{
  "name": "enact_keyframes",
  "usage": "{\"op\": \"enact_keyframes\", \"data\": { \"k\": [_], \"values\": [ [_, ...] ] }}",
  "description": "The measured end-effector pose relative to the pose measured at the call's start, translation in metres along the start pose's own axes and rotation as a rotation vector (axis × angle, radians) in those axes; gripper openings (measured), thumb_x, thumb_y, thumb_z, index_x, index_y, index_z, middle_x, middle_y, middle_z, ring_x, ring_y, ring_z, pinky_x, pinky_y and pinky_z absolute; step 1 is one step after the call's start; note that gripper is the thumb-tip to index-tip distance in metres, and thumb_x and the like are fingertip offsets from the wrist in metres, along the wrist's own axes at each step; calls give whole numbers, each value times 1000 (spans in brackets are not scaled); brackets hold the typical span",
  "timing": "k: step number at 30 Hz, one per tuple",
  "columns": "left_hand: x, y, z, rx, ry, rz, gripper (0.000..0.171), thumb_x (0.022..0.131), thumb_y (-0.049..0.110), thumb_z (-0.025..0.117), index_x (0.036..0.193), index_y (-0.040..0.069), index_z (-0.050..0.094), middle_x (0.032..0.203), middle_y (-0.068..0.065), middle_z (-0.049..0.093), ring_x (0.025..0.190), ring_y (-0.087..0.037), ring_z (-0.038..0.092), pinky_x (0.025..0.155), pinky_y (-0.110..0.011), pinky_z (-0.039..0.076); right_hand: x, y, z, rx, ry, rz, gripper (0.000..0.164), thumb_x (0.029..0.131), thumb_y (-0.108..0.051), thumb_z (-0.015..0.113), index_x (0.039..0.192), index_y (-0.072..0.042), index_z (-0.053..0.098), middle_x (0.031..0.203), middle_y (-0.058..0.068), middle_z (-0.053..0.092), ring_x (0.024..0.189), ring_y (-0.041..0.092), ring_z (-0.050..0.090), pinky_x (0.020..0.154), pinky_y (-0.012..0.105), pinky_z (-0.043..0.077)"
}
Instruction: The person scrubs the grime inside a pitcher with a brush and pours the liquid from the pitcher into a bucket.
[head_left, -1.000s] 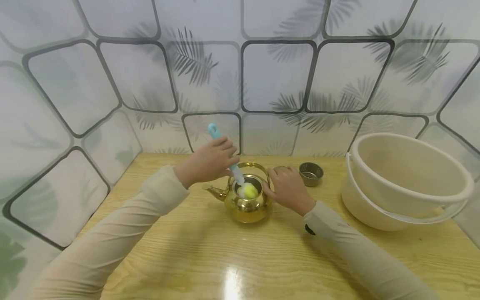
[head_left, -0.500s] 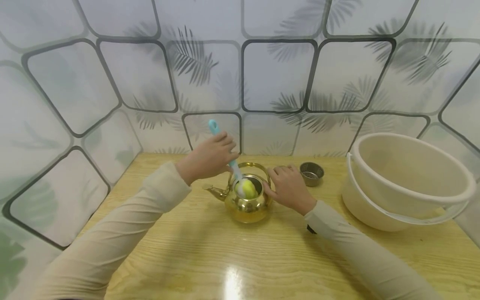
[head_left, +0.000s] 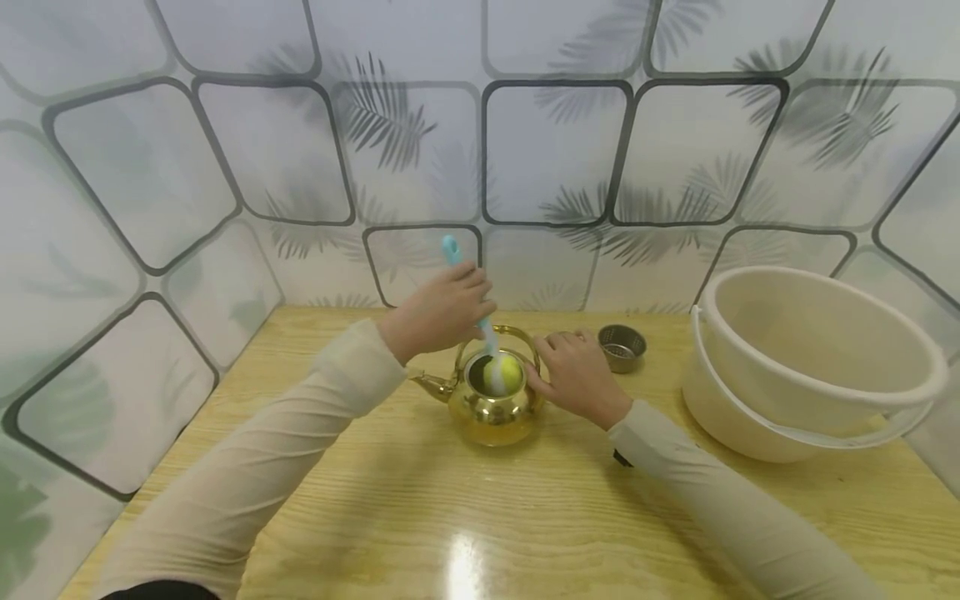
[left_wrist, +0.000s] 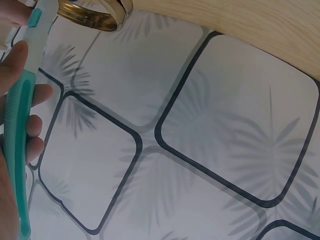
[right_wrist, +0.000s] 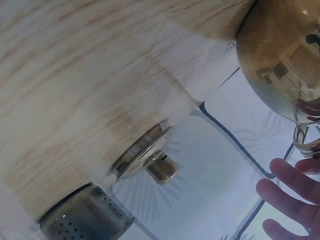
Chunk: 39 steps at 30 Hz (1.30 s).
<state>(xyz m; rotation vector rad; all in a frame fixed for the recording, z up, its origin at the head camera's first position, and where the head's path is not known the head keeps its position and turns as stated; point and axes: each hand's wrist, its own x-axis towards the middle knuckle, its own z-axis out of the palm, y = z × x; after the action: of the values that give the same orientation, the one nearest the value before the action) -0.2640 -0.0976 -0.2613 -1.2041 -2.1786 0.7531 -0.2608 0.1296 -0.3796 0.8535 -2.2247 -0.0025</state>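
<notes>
In the head view, a shiny gold kettle point(head_left: 491, 427) stands lidless on the table, its spout to the left. My left hand point(head_left: 438, 310) grips the blue-green handle of a sponge brush point(head_left: 452, 248), which slants down into the kettle's mouth. Its yellow and white sponge head point(head_left: 507, 375) shows inside the rim. The left wrist view has my fingers curled round the brush's ribbed handle point(left_wrist: 20, 110). My right hand point(head_left: 579, 377) holds the kettle's right side at the foot of its raised handle, thumb near the rim. In the right wrist view, the fingertips point(right_wrist: 285, 172) lie beside that handle.
A perforated metal strainer cup point(head_left: 622, 350) sits behind my right hand. Near it, the kettle's lid point(right_wrist: 161, 167) with its knob shows in the right wrist view. A large cream bucket point(head_left: 720, 408) stands at the right. A patterned wall point(head_left: 540, 267) backs the wooden table point(head_left: 390, 500).
My left hand and the brush have shifted right, and the handle stands a little more upright. The sponge head has moved right within the kettle's mouth. My right hand and the kettle stay put.
</notes>
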Motion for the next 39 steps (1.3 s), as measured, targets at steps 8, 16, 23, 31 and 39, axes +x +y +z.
{"op": "enact_keyframes", "data": {
  "k": [8,16,23,31,39],
  "values": [
    [0,3,-2,5,38,18,43,80,53,62,97,15,67,106,-2,68,104,-20,57,101,-33,36,1,1,0,-21,1,-5,31,85,-35,56,97,-7,64,71,6,66,63,23,64,69,44,50],
    [-11,6,-6,-3,51,40,42,81,53,61,101,16,65,107,-1,68,104,-19,57,100,-32,36,2,1,1,-17,-5,-9,30,85,-35,55,94,-7,64,71,6,67,63,23,65,71,45,50],
    [-23,3,-4,-64,56,35,39,80,50,64,101,18,65,108,-1,67,104,-20,57,102,-33,36,2,2,2,-14,-22,0,33,86,-35,55,101,-8,64,75,6,68,68,24,66,73,46,50],
    [-26,-1,-3,-55,80,44,38,79,52,65,95,17,63,101,-1,67,98,-20,56,96,-33,36,2,3,1,-29,-30,0,32,86,-37,55,100,-10,64,77,6,69,68,23,66,74,48,50],
    [-20,-1,-6,-5,55,43,41,78,52,66,98,17,65,107,-2,68,104,-20,58,99,-32,36,1,2,0,-25,-35,5,30,86,-37,56,98,-11,63,76,6,69,68,23,66,73,46,51]
  ]
}}
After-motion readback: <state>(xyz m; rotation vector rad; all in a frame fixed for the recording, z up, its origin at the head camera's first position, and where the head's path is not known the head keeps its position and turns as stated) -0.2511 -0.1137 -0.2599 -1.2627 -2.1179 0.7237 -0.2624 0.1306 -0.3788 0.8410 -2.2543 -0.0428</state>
